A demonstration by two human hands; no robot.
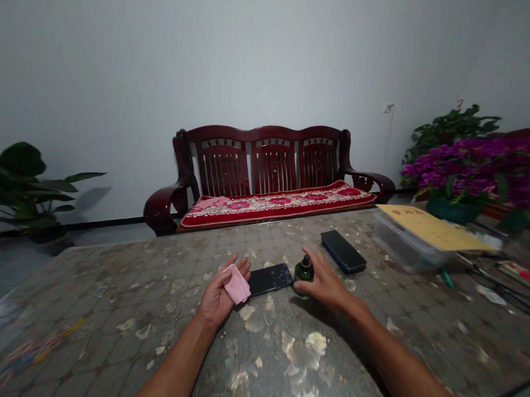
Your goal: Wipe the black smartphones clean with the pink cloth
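Observation:
My left hand (217, 290), palm turned upward, holds a folded pink cloth (237, 286) under its thumb. The cloth lies against the near-left end of a black smartphone (270, 279), whose left edge is partly hidden. Pale droplet-like spots dot the right half of the phone's dark screen. Just right of the phone, my right hand (325, 278) grips a small dark green spray bottle (304, 271), with the index finger by its black top. Whether the bottle touches the table is hard to tell.
On the patterned table (183, 364), a dark phone-like stack (343, 251) lies beyond my right hand. A clear plastic box (403, 248) carries a yellow envelope (434, 227). Purple flowers (481, 167) and cables stand right; colourful bands (43, 347) lie left. A wooden bench (270, 163) stands behind.

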